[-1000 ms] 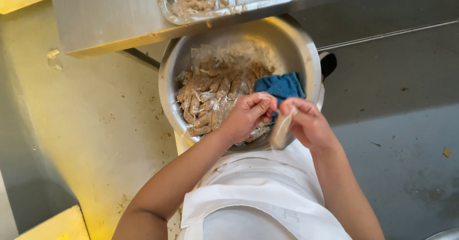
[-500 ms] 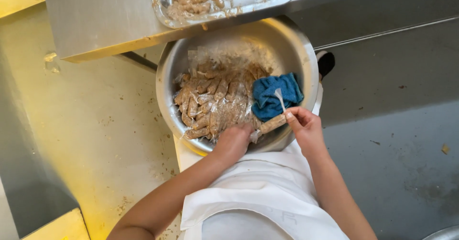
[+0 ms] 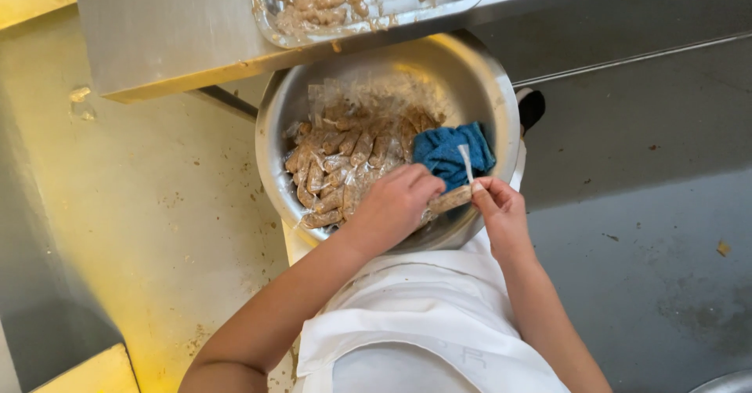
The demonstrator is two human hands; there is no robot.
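Since the earlier frames my left hand has slid back toward the near rim of the big steel bowl at centre frame, and the brown stick-shaped piece now lies nearly level between both hands instead of standing up. Left fingers are curled over one end of that piece; the right hand pinches the other end together with a thin clear strip that rises over the blue cloth. It looks to me like wrapping being peeled off, so I would keep the left grip firm but not crushing, since the piece looks soft, and pull the strip with the right hand slowly along the length rather than sideways, working over the bowl so crumbs fall inside. Crumpled clear film and more coated pieces fill the bowl's left half; I'd avoid dragging a sleeve through them. A metal tray of similar pieces sits on the steel counter at the top of the frame, just above the bowl
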